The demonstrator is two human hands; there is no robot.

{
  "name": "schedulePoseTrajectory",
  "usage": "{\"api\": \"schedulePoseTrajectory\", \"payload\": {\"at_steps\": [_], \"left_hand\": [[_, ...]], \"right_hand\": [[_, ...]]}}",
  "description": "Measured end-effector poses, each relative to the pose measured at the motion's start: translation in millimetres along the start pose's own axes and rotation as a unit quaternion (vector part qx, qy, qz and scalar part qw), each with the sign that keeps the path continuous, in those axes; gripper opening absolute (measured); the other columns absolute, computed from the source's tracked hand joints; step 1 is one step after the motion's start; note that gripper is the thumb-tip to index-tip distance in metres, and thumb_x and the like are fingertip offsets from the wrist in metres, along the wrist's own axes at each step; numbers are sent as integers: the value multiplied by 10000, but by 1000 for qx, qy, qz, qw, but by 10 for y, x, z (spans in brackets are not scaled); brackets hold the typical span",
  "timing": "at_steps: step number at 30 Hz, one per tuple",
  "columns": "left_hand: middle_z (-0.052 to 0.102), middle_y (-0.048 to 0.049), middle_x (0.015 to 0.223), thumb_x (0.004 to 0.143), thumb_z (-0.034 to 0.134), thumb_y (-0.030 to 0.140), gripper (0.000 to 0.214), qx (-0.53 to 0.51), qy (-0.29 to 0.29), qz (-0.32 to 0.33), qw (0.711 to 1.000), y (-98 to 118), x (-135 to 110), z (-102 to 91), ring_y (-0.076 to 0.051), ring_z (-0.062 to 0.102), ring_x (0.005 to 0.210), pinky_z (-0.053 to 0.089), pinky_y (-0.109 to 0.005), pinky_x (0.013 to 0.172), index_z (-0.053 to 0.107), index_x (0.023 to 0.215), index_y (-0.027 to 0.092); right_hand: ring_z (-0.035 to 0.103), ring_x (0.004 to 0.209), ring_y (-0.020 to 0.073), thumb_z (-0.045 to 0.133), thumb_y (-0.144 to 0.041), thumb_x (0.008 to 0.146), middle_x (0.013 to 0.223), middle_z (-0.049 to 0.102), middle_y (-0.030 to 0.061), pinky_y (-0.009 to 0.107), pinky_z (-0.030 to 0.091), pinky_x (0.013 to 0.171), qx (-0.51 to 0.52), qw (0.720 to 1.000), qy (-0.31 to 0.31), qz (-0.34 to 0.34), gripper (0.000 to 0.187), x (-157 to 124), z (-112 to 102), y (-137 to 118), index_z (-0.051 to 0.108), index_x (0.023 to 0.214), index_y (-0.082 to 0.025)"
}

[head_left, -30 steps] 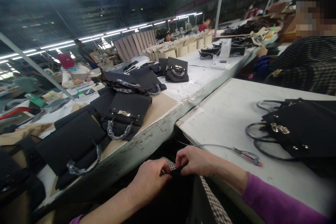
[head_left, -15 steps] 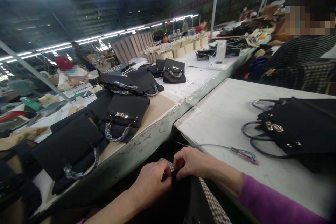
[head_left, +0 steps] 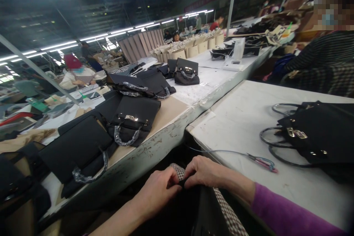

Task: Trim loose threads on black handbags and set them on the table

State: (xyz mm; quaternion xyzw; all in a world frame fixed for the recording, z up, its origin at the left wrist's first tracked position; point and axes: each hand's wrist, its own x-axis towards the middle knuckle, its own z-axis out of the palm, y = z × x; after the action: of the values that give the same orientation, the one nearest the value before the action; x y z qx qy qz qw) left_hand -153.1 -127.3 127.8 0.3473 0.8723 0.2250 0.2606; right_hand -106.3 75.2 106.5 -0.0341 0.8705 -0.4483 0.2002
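Low in front of me, over my lap, is a black handbag (head_left: 206,210), mostly lost in dark shadow. My left hand (head_left: 160,188) is closed at its upper edge, thumb and fingers pinching the black material. Close beside it, my right hand (head_left: 204,171) pinches the same edge with bent fingers, and the two thumbs nearly meet. Brown-and-white checked cloth (head_left: 225,208) shows behind and beside the bag. What exactly lies between the fingertips is too dark to make out.
On the white table (head_left: 235,118) to the right lie thread snips (head_left: 261,162) on a cord and a black handbag (head_left: 320,132) with looped handles. Several black handbags (head_left: 138,114) line the long bench at left. A co-worker in a striped sleeve (head_left: 312,49) sits at far right.
The view has shifted a little, so the surroundings sit farther right. My left thumb has straightened slightly towards the right hand. Both hands stay at the bag's edge.
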Motion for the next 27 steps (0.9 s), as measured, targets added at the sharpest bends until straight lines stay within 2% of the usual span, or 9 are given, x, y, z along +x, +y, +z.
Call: {"api": "schedulePoseTrajectory", "payload": {"at_steps": [3, 6, 12, 16, 20, 23, 27], "left_hand": [[619, 47, 671, 757, 654, 252, 105, -80, -10, -51, 995, -136, -98, -12, -142, 546, 624, 354, -235, 563, 588, 824, 205], [640, 30, 676, 750, 667, 262, 110, -117, -1, -75, 990, -225, -164, 5, -154, 563, 641, 375, -244, 575, 613, 817, 194], [663, 17, 673, 754, 667, 252, 112, -122, 21, -80, 989, -198, -181, 21, -165, 581, 646, 399, -255, 600, 671, 846, 188], [702, 7, 715, 795, 645, 272, 95, -92, 32, -57, 994, -131, -171, 1, -175, 618, 685, 416, -257, 636, 696, 821, 196], [710, 13, 729, 825, 637, 275, 94, 1, 43, -33, 999, -69, -157, -17, -175, 626, 697, 402, -254, 637, 701, 795, 213], [733, 1, 801, 852, 609, 241, 101, 72, 25, -11, 997, -39, -151, -21, -186, 651, 747, 402, -266, 682, 708, 839, 222], [733, -6, 774, 855, 607, 256, 111, 71, 17, -28, 997, -23, -157, -22, -191, 650, 729, 397, -264, 658, 708, 828, 218]], "right_hand": [[516, 602, 128, 786, -318, 666, 586, 584, -49, 211, 335, 525, 11, 1000, 6, 1, 165, -4, 6, -4, 826, 798, -227], [517, 602, 126, 796, -301, 651, 595, 596, -46, 209, 343, 537, 16, 1000, 8, -4, 167, 9, 5, -21, 826, 791, -214], [481, 555, 109, 797, -293, 646, 562, 577, -53, 205, 331, 503, 34, 999, 6, -12, 152, 29, 37, -17, 822, 764, -200], [485, 555, 110, 790, -291, 650, 568, 589, -50, 202, 337, 493, 49, 999, 3, -20, 156, 19, 47, 11, 821, 768, -193], [495, 565, 115, 793, -289, 645, 586, 608, -44, 205, 342, 496, 53, 998, 4, -23, 163, 20, 41, 17, 822, 769, -186], [484, 556, 112, 796, -271, 641, 570, 597, -47, 204, 341, 499, 50, 998, 5, -28, 140, 31, 42, -5, 821, 750, -187], [481, 548, 117, 800, -263, 633, 547, 586, -45, 207, 343, 502, 46, 999, 7, -29, 126, 30, 43, -34, 820, 733, -189]]}}
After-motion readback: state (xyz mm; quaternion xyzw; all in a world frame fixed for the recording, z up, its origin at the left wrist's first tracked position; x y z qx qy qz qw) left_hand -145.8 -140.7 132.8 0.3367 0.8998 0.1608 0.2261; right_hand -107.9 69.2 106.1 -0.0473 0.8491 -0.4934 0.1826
